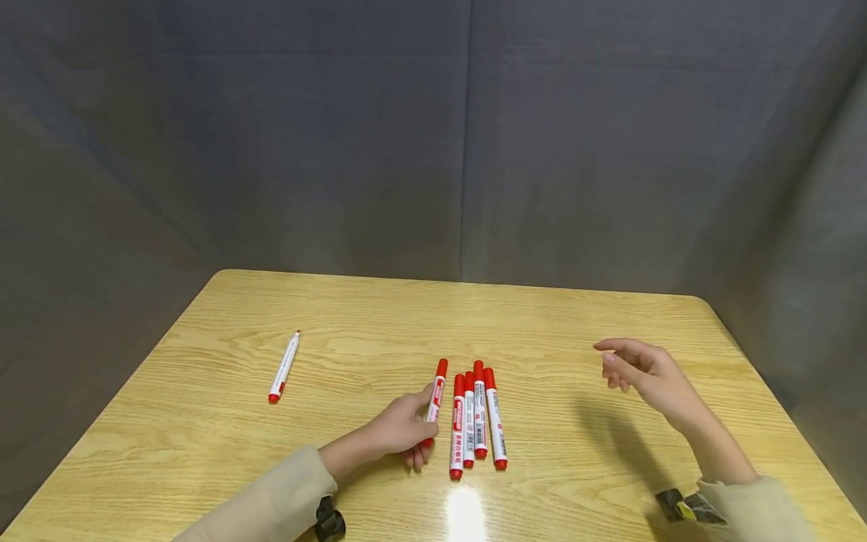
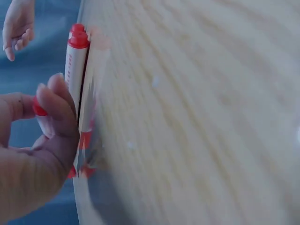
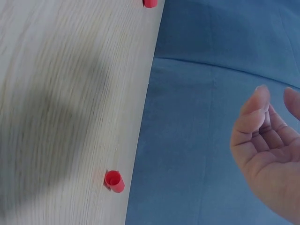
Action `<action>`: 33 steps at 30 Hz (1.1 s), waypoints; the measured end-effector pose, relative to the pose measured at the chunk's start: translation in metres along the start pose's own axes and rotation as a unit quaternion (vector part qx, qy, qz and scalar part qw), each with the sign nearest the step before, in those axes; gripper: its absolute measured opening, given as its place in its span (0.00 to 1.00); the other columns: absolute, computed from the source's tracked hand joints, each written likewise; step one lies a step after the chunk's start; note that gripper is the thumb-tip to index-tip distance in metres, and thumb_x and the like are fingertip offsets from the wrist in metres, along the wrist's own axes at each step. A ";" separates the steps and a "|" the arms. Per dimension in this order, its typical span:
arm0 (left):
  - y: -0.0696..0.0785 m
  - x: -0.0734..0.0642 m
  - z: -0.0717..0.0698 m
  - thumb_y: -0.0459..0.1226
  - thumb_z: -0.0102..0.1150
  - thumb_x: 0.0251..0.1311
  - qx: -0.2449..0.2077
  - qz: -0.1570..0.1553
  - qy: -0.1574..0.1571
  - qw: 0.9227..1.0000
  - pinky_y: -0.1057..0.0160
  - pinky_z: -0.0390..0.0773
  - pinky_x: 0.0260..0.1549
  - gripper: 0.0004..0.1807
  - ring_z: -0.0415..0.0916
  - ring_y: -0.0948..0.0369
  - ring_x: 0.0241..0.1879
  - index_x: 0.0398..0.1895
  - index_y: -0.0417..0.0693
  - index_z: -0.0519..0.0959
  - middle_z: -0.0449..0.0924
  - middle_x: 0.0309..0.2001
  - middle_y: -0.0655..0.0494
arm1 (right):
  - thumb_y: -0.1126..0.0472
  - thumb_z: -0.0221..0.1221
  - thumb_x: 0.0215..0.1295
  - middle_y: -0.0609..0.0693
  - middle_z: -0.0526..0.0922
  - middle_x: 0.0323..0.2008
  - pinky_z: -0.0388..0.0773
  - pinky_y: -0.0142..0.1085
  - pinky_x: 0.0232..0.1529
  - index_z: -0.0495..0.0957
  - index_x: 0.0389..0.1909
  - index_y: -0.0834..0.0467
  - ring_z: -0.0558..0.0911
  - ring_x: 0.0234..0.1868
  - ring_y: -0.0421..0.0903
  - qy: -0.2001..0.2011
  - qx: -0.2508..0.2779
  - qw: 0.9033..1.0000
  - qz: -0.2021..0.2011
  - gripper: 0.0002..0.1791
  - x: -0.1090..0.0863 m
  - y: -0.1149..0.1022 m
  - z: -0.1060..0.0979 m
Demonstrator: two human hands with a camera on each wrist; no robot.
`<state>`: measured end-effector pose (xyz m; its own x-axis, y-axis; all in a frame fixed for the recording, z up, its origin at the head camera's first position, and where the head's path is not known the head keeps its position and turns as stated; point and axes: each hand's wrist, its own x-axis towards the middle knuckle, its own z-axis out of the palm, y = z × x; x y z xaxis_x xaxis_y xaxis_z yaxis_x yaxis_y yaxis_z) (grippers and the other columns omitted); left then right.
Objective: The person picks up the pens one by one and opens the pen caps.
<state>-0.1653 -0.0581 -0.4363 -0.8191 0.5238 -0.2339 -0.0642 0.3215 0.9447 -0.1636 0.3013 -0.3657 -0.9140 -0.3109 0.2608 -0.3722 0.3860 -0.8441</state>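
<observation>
My left hand (image 1: 400,427) grips a whiteboard marker (image 1: 438,390) near its lower end, thumb and fingers around the white barrel, the red cap pointing away from me. In the left wrist view a red end (image 2: 39,107) of this marker shows between thumb and fingers; the rest is mostly hidden. Just right of it, several capped red-and-white markers (image 1: 480,410) lie side by side, roughly parallel. Over the table's right side hovers my right hand (image 1: 643,374), fingers loosely bent, holding nothing. In the right wrist view its palm (image 3: 276,154) shows with nothing in it.
Farther left on the wooden table (image 1: 379,320), an uncapped marker (image 1: 285,366) lies with its red tip pointing away. A red hollow end (image 3: 115,181) shows near the table edge in the right wrist view. A dark grey curtain (image 1: 339,150) hangs behind the table and along its sides.
</observation>
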 end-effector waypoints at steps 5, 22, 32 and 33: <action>0.003 -0.003 -0.002 0.26 0.47 0.55 -0.056 0.014 0.002 0.998 0.67 0.71 0.08 0.41 0.70 0.62 0.09 0.70 0.37 0.41 0.74 0.13 0.47 | 0.68 0.47 0.68 0.54 0.75 0.25 0.72 0.34 0.23 0.68 0.51 0.74 0.74 0.24 0.44 -0.013 0.011 1.000 -0.012 0.15 0.003 -0.003 0.005; 0.022 -0.016 0.003 0.26 0.49 0.58 -0.024 0.144 0.036 0.989 0.60 0.74 0.11 0.41 0.72 0.55 0.12 0.72 0.51 0.42 0.75 0.15 0.48 | 0.64 0.49 0.68 0.57 0.74 0.27 0.72 0.35 0.24 0.71 0.50 0.71 0.73 0.23 0.45 -0.064 0.063 0.996 0.016 0.16 0.049 -0.014 0.068; 0.037 -0.026 0.010 0.23 0.49 0.55 0.008 0.186 0.008 0.982 0.55 0.74 0.11 0.45 0.70 0.51 0.12 0.72 0.56 0.42 0.75 0.18 0.38 | 0.56 0.48 0.69 0.53 0.71 0.24 0.71 0.33 0.27 0.70 0.53 0.71 0.71 0.24 0.42 -0.046 0.127 0.986 0.093 0.22 0.079 -0.037 0.106; 0.035 -0.025 0.011 0.24 0.49 0.55 0.011 0.191 0.009 0.982 0.58 0.74 0.11 0.45 0.69 0.51 0.11 0.72 0.58 0.42 0.75 0.18 0.39 | 0.56 0.48 0.69 0.53 0.70 0.23 0.70 0.32 0.27 0.70 0.52 0.71 0.70 0.24 0.42 -0.045 0.132 0.986 0.096 0.22 0.081 -0.039 0.108</action>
<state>-0.1413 -0.0511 -0.3997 -0.7905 0.5963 0.1399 0.2615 0.1220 0.9575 -0.2053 0.1676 -0.3625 -0.9406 -0.3354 0.0521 -0.1280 0.2085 -0.9696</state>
